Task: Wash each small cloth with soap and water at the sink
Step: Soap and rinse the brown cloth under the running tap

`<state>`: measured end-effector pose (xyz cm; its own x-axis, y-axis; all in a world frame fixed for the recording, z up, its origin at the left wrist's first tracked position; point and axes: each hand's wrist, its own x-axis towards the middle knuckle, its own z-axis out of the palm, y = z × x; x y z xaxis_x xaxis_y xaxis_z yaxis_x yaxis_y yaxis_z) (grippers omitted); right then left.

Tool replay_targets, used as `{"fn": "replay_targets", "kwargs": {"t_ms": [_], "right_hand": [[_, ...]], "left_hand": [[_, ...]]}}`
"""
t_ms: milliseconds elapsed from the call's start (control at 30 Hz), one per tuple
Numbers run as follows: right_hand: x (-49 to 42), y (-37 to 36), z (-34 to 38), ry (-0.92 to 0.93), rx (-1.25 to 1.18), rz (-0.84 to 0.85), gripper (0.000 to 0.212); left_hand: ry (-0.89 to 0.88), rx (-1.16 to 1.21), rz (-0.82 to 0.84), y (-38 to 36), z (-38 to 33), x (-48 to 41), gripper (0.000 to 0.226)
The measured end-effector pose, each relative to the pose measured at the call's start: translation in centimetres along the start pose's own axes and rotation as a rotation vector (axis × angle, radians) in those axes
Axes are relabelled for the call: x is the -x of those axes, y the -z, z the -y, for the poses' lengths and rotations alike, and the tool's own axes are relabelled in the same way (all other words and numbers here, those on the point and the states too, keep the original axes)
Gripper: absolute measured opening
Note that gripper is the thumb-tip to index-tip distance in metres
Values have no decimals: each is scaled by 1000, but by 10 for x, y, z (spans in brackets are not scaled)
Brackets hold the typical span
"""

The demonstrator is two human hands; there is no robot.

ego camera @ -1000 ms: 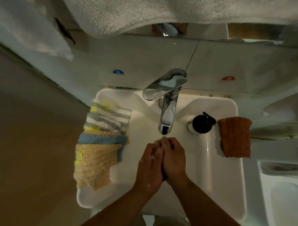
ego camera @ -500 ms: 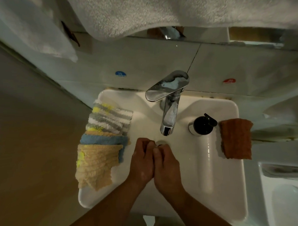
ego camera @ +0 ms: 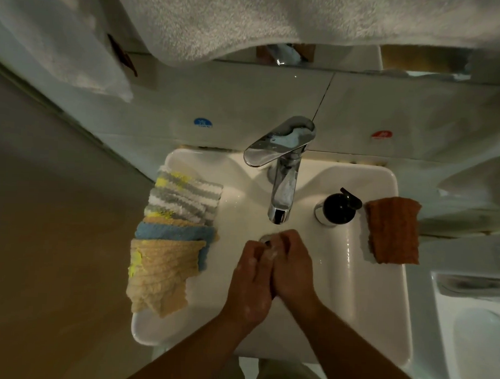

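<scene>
Left hand (ego camera: pixel 250 281) and right hand (ego camera: pixel 292 268) are pressed palm to palm over the middle of the white rectangular ceramic sink (ego camera: pixel 374 323), fingertips bent against each other and pale lather on the skin. Whether anything is held between the palms cannot be told. The hands sit just below the spout of the chrome single-lever faucet (ego camera: pixel 281 190) and partly cover the round metal drain (ego camera: pixel 266 238). On the left rim lies an overlapping row of small cloths: a beige ribbed cloth (ego camera: pixel 159 274) nearest the person, a blue fleecy cloth (ego camera: pixel 175 233) partly under it, and a grey, white and yellow striped cloth (ego camera: pixel 185 198) towards the wall. A black pump soap dispenser (ego camera: pixel 338 209) stands to the right of the faucet. Just beside it, a rust-orange knitted cloth (ego camera: pixel 393 230) lies on the right rim. A white terry towel (ego camera: pixel 250 17) hangs above.
</scene>
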<state>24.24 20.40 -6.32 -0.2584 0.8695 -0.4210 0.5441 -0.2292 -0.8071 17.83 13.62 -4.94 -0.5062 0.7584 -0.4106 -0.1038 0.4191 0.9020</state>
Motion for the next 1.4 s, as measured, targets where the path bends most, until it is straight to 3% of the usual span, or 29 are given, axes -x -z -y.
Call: {"fn": "replay_targets", "kwargs": {"t_ms": [100, 167, 233, 300, 400, 467, 600, 667, 767, 833, 967, 1033, 1133, 1233, 1400], "right_hand": [[-2, 5, -10, -135, -68, 29, 21], [25, 1, -9, -23, -50, 78, 19], [42, -3, -2, 131, -28, 107, 21], [31, -4, 0, 190, -6, 44, 20], [-5, 6, -2, -84, -109, 1, 18], [3, 7, -7, -168, -141, 40, 21], [47, -1, 3, 115, -88, 96, 19], [35, -1, 6, 196, -36, 33, 17], [-7, 7, -1, -50, -97, -91, 24], [-6, 7, -4, -166, -177, -67, 26], [44, 0, 10, 122, -77, 45, 19], [41, -1, 13, 199, -30, 24, 17], [-5, 6, 2, -31, -16, -58, 23], [-7, 6, -9, -199, -95, -7, 26], [49, -4, 4, 183, 14, 94, 18]], "left_hand": [[-20, -2, 103, 4, 1, 0, 13], [-11, -78, 16, 9, 5, -14, 10], [64, -7, -102, 8, 2, -22, 12], [97, 86, -61, 2, -2, -12, 16], [104, 160, 87, -2, -10, 11, 16], [73, 124, 121, 4, -7, 7, 16], [79, 35, -130, 8, -3, -19, 12], [94, 91, -90, 1, -7, -11, 13], [88, 129, 68, -4, -23, 15, 13], [47, 63, 105, 1, -26, 11, 11], [111, 27, -77, 9, -16, -22, 8], [113, 9, -69, 3, -14, -19, 8], [107, 45, 46, -6, -18, 7, 13], [38, 2, 84, -2, -15, 7, 10], [181, 58, -146, 6, -4, -13, 12]]}}
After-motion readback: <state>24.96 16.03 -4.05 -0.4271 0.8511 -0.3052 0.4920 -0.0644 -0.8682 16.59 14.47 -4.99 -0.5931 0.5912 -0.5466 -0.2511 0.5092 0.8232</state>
